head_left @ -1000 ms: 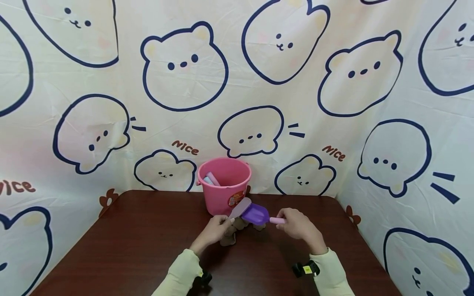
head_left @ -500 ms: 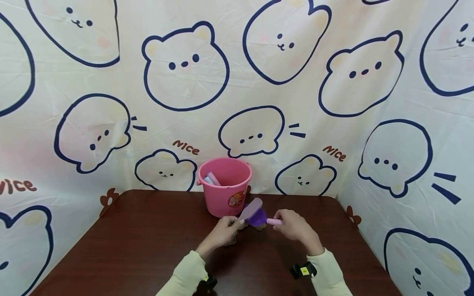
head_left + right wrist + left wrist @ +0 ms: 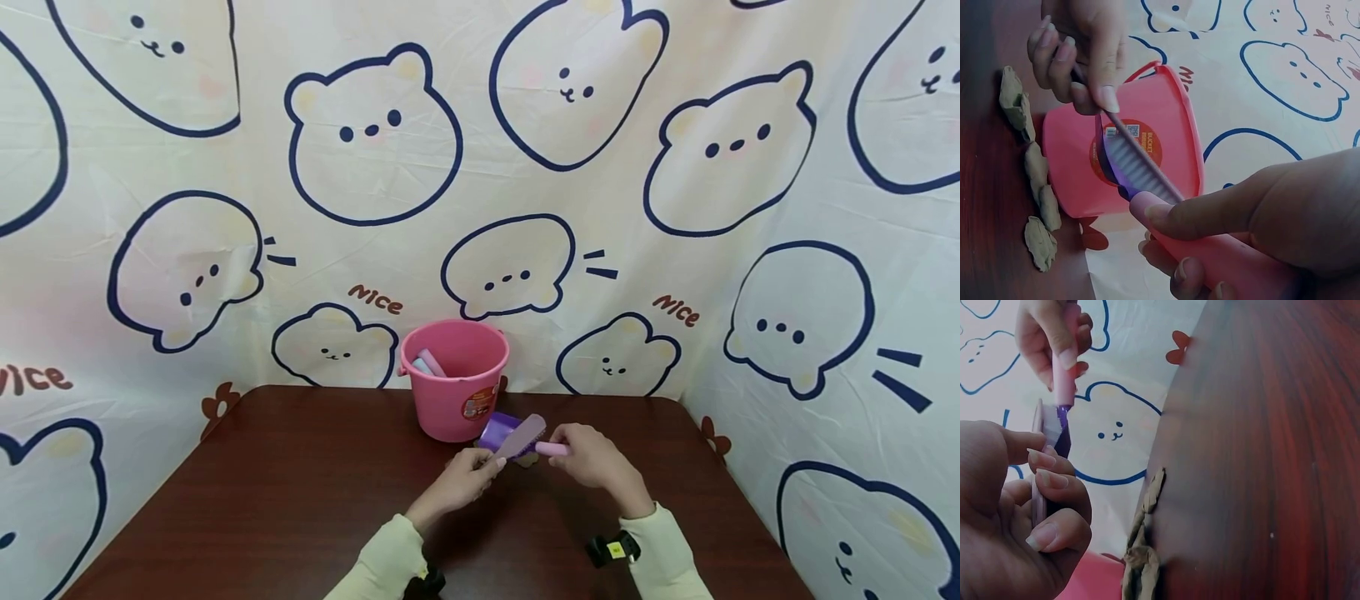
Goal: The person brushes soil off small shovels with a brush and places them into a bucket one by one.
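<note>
In the head view my left hand (image 3: pixel 465 479) grips a pale pink brush (image 3: pixel 525 437). My right hand (image 3: pixel 592 457) holds a small toy shovel by its pink handle (image 3: pixel 552 449). The shovel's purple blade (image 3: pixel 493 429) points left, and the brush crosses over it near the handle end. White bristles (image 3: pixel 1138 165) face the blade in the right wrist view. Several brown, clay-like lumps (image 3: pixel 1037 169) lie on the table beneath, mostly hidden from the head view by the hand and tools.
A pink bucket (image 3: pixel 453 410) stands just behind the shovel, with light blue and pink pieces (image 3: pixel 429 363) inside. The dark wooden table (image 3: pixel 300 475) ends against a patterned cloth backdrop (image 3: pixel 525 183) with bear drawings.
My left hand has moved rightward, carrying the brush across the shovel blade from its far left end toward the handle. My right hand has shifted slightly left with the shovel.
</note>
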`<act>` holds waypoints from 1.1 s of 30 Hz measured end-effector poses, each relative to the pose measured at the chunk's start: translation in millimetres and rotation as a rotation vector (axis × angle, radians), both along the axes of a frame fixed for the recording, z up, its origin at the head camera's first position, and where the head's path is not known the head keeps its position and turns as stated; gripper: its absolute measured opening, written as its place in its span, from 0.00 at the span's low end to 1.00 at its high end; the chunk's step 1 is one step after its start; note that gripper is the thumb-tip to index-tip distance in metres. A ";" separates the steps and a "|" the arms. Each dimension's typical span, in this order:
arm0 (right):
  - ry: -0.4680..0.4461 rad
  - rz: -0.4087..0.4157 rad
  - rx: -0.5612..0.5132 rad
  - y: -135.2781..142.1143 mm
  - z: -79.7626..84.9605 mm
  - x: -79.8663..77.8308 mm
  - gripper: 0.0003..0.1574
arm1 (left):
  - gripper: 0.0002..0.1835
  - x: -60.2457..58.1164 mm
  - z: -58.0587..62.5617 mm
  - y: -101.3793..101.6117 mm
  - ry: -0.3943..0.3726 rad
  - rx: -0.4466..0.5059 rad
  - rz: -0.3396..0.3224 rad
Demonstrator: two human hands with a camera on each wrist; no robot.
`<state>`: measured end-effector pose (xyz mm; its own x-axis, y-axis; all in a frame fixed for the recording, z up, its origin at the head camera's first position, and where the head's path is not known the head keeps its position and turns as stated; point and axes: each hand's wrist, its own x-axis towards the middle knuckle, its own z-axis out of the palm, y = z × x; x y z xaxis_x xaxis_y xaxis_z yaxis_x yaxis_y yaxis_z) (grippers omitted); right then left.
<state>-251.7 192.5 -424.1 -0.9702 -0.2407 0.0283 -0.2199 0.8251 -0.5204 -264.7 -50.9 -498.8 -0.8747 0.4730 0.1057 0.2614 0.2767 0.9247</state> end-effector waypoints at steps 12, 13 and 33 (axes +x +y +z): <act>0.006 -0.014 -0.023 5.0 7.1 5.1 0.07 | 0.17 -11.0 -2.9 -12.5 -0.031 0.082 -0.030; 0.007 -0.017 -0.025 5.8 7.7 5.4 0.07 | 0.17 -11.5 -2.6 -14.0 -0.041 0.092 -0.029; 0.029 -0.024 -0.014 13.1 10.4 5.9 0.08 | 0.20 -15.9 3.1 -32.4 0.011 0.020 0.063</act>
<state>-245.8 205.5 -413.7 -0.9744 -0.2170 0.0594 -0.2153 0.8229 -0.5259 -280.6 -83.3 -495.7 -0.9013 0.4148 0.1248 0.2546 0.2743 0.9273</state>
